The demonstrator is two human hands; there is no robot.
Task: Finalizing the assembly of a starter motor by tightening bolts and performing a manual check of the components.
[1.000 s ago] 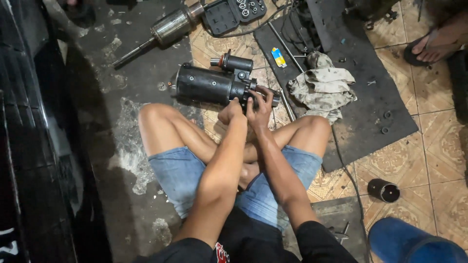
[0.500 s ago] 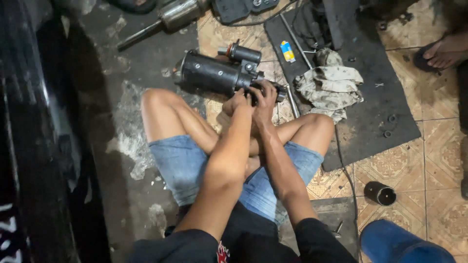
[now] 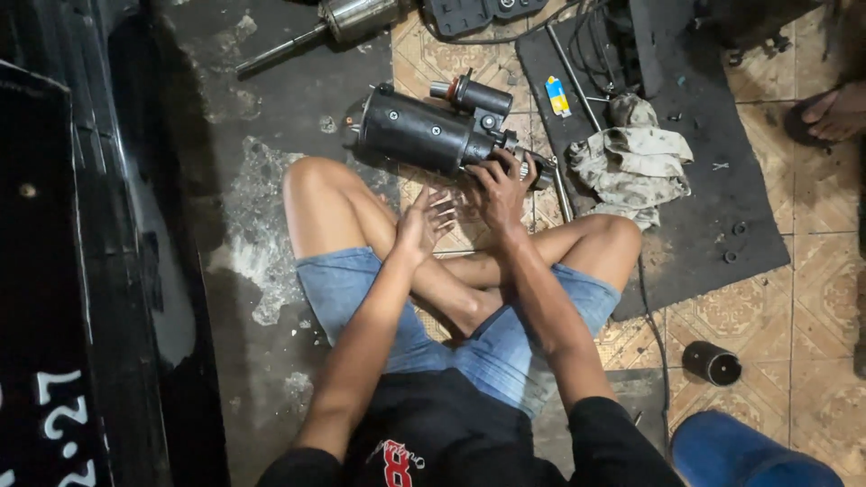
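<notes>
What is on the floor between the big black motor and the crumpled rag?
In the head view, a thin metal rod lies between the black motor and the rag. The right hand grips the motor's end there too.

Head view, lit unevenly from above: the patterned floor tiles [image 3: 816, 298] and the rag [image 3: 631, 162] are brightly rendered, while the left side is lost in deep shadow. Glare is seen on the metal cylinder [image 3: 361, 16] at the top edge. Focus is fairly sharp centrally; slight softening is noted towards the corners.
</notes>
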